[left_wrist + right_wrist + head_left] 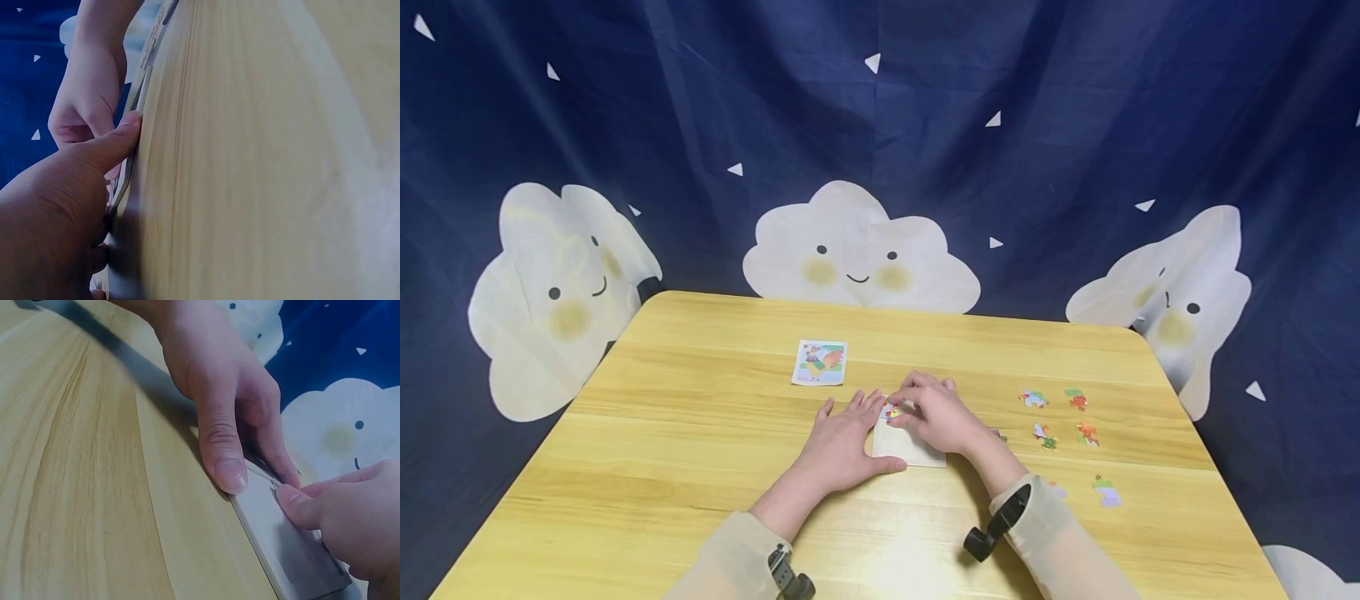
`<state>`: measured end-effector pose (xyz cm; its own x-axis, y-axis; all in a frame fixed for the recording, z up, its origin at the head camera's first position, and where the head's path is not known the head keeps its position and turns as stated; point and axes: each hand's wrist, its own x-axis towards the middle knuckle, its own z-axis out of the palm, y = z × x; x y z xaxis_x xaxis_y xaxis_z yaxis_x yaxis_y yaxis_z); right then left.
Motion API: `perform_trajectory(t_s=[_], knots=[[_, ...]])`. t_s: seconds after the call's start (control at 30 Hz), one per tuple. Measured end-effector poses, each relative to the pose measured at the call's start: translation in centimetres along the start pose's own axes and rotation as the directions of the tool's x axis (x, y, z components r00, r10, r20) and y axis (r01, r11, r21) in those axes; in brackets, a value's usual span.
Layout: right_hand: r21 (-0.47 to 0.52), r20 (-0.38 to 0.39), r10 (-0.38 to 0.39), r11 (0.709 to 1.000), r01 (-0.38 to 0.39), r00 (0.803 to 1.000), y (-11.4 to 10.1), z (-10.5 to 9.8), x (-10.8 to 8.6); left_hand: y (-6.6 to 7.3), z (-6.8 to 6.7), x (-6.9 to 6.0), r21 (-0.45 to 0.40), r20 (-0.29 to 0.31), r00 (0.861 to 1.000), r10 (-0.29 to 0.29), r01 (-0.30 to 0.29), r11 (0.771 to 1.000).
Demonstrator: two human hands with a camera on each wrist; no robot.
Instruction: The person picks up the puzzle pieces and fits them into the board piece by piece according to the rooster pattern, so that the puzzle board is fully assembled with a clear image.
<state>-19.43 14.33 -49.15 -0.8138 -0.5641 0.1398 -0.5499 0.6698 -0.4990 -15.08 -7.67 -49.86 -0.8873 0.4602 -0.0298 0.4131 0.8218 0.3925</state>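
Observation:
A small white puzzle tray lies on the table before me. My left hand rests along its left side, fingers extended, its thumb on the near edge. In the right wrist view, the left thumb presses on the tray rim. My right hand bends over the tray's upper left corner, thumb and fingertips pinching a colourful puzzle piece. The fingers partly cover this piece, so how it sits in the tray cannot be told. Most of the visible tray floor is bare white.
Several loose puzzle pieces lie to the right, among them a green and red one and a green and lilac one. Behind the tray, to the left, lies a picture card. A dark blue cloud-patterned curtain hangs behind the table.

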Motion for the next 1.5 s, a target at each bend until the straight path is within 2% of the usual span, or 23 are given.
perform_trajectory(t_s=[0.33, 0.67, 1.17, 1.5], knots=[[0.068, -0.015, 0.073, 0.995, -0.072, 0.997, 0.0, -0.1, -0.2, 0.3, -0.2, 0.0, 0.021, 0.001, 1.000, 0.004, -0.004, 1.000], [0.037, -0.043, 0.028, 0.999, -0.027, 0.999, 0.1, 0.1, -0.3, 0.4, -0.4, -0.3, 0.068, 0.010, 1.000, 0.021, -0.021, 0.997], [-0.048, -0.092, -0.003, 0.999, -0.002, 0.996, 0.1, 0.5, -0.4, 0.5, -0.6, 0.0, 0.136, 0.032, 0.999, 0.038, -0.042, 0.990], [0.085, -0.108, -0.005, 0.996, 0.014, 0.994, 0.3, -0.3, -1.1, 0.5, -0.5, -0.1, 0.139, 0.044, 0.999, 0.021, -0.027, 0.990]])
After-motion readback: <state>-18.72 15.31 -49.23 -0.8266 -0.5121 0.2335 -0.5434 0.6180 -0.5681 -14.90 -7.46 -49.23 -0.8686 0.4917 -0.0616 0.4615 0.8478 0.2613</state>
